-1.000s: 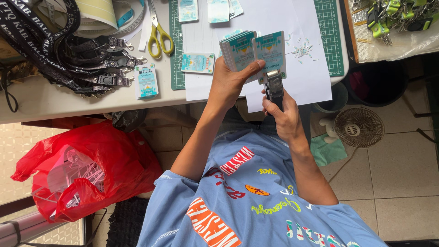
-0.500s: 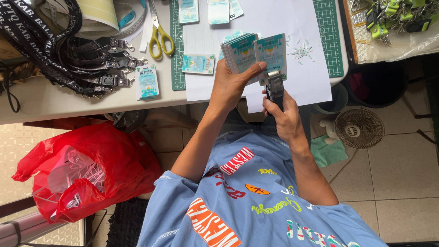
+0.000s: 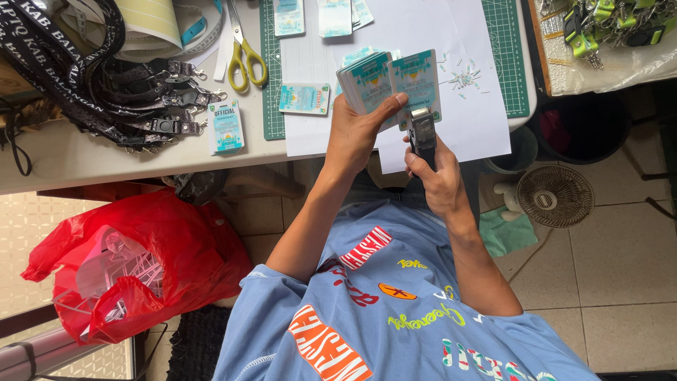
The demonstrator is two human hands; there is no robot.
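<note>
Beside the table, red bag (image 3: 141,261) holds white plastic scraps (image 3: 120,264).

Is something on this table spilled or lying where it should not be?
Yes, small paper scraps lie scattered on the white sheet, beside the card that the right hand is punching. The rest looks orderly.

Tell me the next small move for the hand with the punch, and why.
Probably squeeze the hole punch shut. The right hand holds it with its mouth at the bottom edge of a teal card, which the left hand fans out from the card stack. Paper bits on the white sheet suggest earlier punching.
</note>
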